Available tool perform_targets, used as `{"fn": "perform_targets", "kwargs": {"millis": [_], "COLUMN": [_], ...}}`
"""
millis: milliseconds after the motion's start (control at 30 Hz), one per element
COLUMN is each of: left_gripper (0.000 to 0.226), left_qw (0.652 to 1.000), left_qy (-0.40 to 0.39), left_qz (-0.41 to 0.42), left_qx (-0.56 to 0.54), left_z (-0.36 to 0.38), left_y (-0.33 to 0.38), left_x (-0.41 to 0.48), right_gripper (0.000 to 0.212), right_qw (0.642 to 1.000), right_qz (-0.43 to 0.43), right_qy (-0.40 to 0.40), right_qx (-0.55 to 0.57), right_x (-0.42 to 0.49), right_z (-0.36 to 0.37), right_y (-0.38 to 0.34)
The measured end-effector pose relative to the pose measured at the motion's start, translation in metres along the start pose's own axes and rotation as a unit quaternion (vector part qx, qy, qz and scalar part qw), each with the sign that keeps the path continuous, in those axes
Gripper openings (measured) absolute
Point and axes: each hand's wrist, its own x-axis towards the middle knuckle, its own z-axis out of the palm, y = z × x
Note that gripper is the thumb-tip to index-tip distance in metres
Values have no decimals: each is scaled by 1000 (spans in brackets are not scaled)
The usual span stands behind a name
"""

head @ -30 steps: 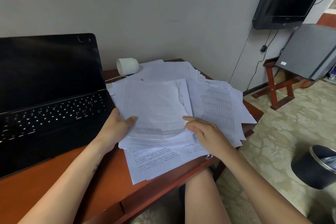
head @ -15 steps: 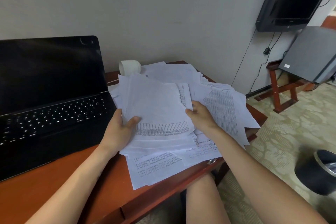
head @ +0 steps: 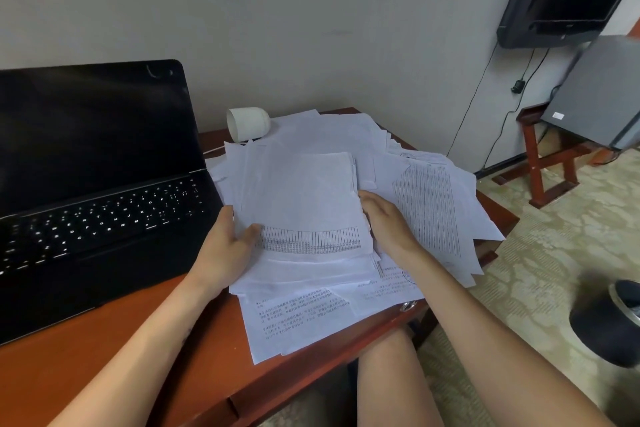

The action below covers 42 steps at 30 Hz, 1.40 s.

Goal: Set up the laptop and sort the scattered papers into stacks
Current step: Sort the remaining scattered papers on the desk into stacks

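With the left grip (head: 225,246) and right grip (head: 388,225) each clasping a side of the paper bundle (head: 301,198) between them, loose sheets (head: 298,319) underneath overhung the bench (head: 104,374) and might slide off.

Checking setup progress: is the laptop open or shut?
Open: the laptop has its lid standing up and its keys lit, though the screen is dark.

Paper bundle (head: 301,198) now up off the heap (head: 433,204), right hand (head: 388,229) now at its right edge
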Motion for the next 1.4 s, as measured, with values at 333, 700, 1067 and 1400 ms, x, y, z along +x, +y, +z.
{"fn": "perform_targets", "kwargs": {"millis": [333, 700, 1067, 1400], "left_gripper": [31, 25, 28, 30], "left_qw": [1000, 996, 993, 980], "left_qy": [15, -38, 75, 191], "left_qz": [-18, -53, -46, -45], "left_qx": [-20, -54, -79, -42], "left_z": [-1, -4, -23, -48], "left_y": [5, 15, 12, -12], "left_x": [-1, -4, -26, -60], "right_gripper": [42, 30, 24, 41], "right_qw": [996, 995, 998, 956], "right_qz": [-58, -86, -57, -184], "right_qy": [-13, -40, -12, -34], "right_qx": [62, 18, 0, -225], "right_x": [-4, 2, 15, 75], "right_z": [2, 3, -1, -22], "right_y": [-3, 21, 28, 5]}}
